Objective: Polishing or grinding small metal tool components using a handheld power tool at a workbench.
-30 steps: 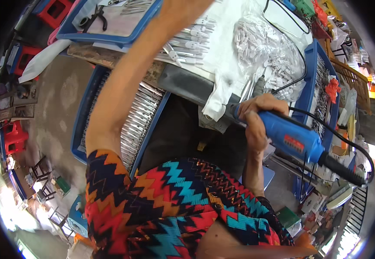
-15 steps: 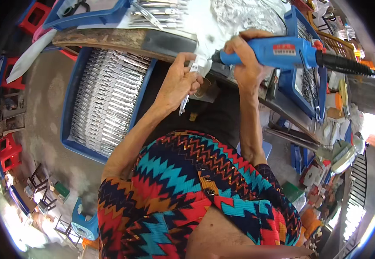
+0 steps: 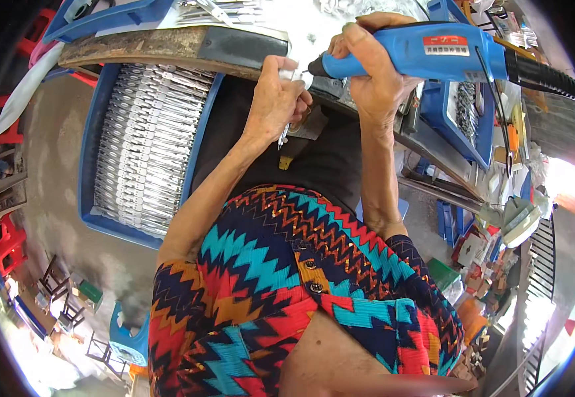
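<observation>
My left hand (image 3: 276, 106) is closed on a slim silver metal part (image 3: 283, 137); the upper end sticks out past my thumb and finger, and the lower end hangs below my palm. My right hand (image 3: 379, 78) wraps round a blue electric screwdriver (image 3: 403, 56), held almost level with its black cord to the right. Its dark tip points left at the part's upper end, by my left fingertips. Glare there hides whether they touch. Both hands are at the near edge of the workbench (image 3: 142, 45).
Below the bench on the left, a blue tray (image 3: 89, 152) holds rows of similar silver parts. More parts (image 3: 224, 12) lie on the bench. A blue bin (image 3: 443, 122) with metal pieces stands right. Red stools (image 3: 6, 241) and a blue stool (image 3: 128, 341) stand on the floor.
The screwdriver has come closer to my left fingertips, and the gap between its tip and the metal part has narrowed. The whole view has shifted slightly.
</observation>
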The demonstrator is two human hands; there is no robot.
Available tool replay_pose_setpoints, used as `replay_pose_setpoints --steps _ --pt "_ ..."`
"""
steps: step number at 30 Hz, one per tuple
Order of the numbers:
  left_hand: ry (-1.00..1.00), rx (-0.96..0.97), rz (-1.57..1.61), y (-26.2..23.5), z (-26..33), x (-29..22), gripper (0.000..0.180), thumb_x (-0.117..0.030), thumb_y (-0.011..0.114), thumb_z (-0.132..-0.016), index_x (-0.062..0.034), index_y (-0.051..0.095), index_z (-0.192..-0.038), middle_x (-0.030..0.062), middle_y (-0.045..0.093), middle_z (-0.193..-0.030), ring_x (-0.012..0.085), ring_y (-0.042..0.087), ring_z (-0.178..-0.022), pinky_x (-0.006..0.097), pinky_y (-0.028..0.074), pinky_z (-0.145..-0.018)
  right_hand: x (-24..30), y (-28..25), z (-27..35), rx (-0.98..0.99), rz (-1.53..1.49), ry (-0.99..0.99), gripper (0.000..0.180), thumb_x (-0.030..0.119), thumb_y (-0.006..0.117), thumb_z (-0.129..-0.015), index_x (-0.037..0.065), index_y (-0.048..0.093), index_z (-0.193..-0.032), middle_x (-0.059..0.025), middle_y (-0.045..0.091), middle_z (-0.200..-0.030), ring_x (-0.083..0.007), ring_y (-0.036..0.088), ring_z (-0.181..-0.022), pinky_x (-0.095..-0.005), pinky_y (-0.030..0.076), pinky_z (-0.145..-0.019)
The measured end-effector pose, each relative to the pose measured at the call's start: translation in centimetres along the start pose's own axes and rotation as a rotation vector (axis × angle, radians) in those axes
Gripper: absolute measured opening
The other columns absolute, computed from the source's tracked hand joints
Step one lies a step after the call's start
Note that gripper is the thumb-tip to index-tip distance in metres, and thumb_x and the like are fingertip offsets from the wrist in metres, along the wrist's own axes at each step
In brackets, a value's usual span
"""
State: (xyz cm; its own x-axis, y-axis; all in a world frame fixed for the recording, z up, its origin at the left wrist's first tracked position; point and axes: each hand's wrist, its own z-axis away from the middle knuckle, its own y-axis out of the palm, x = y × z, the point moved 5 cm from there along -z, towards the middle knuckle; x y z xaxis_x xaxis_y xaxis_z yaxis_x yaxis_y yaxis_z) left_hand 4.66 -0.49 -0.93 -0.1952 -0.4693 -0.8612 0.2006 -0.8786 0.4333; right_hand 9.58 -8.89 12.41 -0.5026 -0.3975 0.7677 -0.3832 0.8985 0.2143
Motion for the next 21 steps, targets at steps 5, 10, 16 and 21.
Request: replay_pose_setpoints --steps 5,10,16,21 --pt "-0.023 0.0 0.019 -0.1 -0.2 0.3 0.029 -0.002 0.049 -0.082 -0.0065 0.032 -0.105 0.0114 0.052 -0.065 0.0074 0.037 -0.048 0.021 0.025 -0.037 -0.6 -0.5 0.4 -0.131 0.083 0.149 0.021 0.002 0.064 -0.068 -0.001 0.051 -0.084 -0.0061 0.053 -0.062 -0.0145 0.052 -0.049 -0.0259 0.044 -0.048" --pt "-0.025 0.003 0.014 -0.3 -0.4 0.1 0.028 0.0 0.047 -0.079 -0.0028 0.033 -0.103 0.0114 0.053 -0.063 0.0109 0.045 -0.046 0.024 0.035 -0.036 -0.9 -0.1 0.2 -0.134 0.042 0.16 0.022 0.0 0.064 -0.068 -0.001 0.049 -0.083 -0.0081 0.053 -0.062 -0.0155 0.053 -0.049 -0.0265 0.045 -0.048" --pt "-0.064 0.008 -0.024 -0.2 -0.3 -0.1 0.024 -0.002 0.049 -0.084 -0.0088 0.033 -0.101 0.0111 0.052 -0.065 0.0071 0.037 -0.047 0.02 0.025 -0.037 -1.3 -0.2 -0.1 -0.086 0.041 0.161 0.023 0.0 0.066 -0.067 -0.001 0.05 -0.083 -0.0082 0.054 -0.063 -0.0156 0.054 -0.05 -0.0259 0.045 -0.047" --pt "-0.068 -0.016 -0.026 -0.4 -0.6 0.1 0.022 -0.002 0.05 -0.085 -0.0086 0.035 -0.1 0.0108 0.052 -0.065 0.0067 0.037 -0.047 0.019 0.025 -0.038 -0.7 0.8 -0.5 -0.083 0.229 0.244 0.021 0.001 0.066 -0.066 -0.001 0.051 -0.08 -0.0072 0.055 -0.063 -0.015 0.056 -0.05 -0.0246 0.044 -0.046"
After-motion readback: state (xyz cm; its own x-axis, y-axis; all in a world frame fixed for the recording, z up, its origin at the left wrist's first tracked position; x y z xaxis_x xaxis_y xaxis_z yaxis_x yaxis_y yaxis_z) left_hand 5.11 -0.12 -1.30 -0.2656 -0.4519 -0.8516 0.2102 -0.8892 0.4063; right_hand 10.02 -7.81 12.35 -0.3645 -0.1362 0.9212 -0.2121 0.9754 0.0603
